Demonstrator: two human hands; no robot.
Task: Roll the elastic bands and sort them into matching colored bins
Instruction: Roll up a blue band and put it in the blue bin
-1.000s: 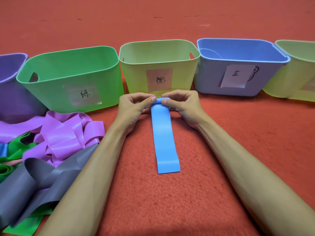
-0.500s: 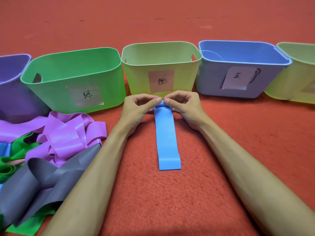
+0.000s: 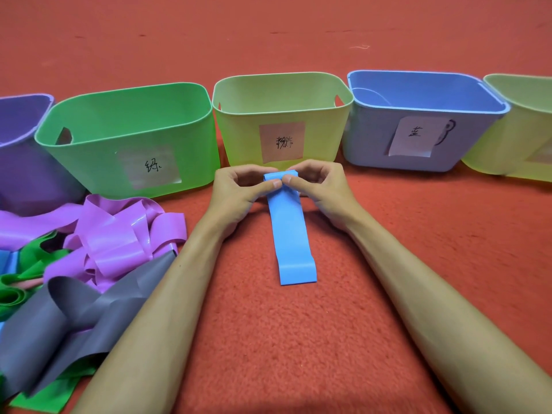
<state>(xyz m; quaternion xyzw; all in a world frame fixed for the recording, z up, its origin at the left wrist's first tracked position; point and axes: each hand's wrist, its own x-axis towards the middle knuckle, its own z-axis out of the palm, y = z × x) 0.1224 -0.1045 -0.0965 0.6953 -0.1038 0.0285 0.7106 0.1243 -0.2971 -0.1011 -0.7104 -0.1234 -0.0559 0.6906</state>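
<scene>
So the blue band (image 3: 291, 234) is laid out flat on the red carpet (image 3: 298, 339), right in front of the yellow-green bin (image 3: 239, 130) with the pink label. Its far end is almost up against that bin's front wall and its near end is curled up a bit. The far end is pinched from both sides. The left hand (image 3: 239, 189) and right hand (image 3: 322, 186) are brought together just in front of the bin, fingers (image 3: 270, 184) curled in tight, thumbs nearly tip to tip on the fold, nothing else held. Compared with a second ago, the lip that was only being pressed down has been tucked over into a first small turn, and the loose tail looks to have been drawn a touch shorter. So the roll can be called started, but only barely, since most of the band is left flat. Tension will probably need to be kept even on both sides, or the roll could get skewed into a cone. The blue bin (image 3: 367, 135), presumably where it's meant to be dropped, is parked directly right of the yellow-green bin. The pile of unrolled bands (image 3: 113, 234) is heaped off to that bin's left.
</scene>
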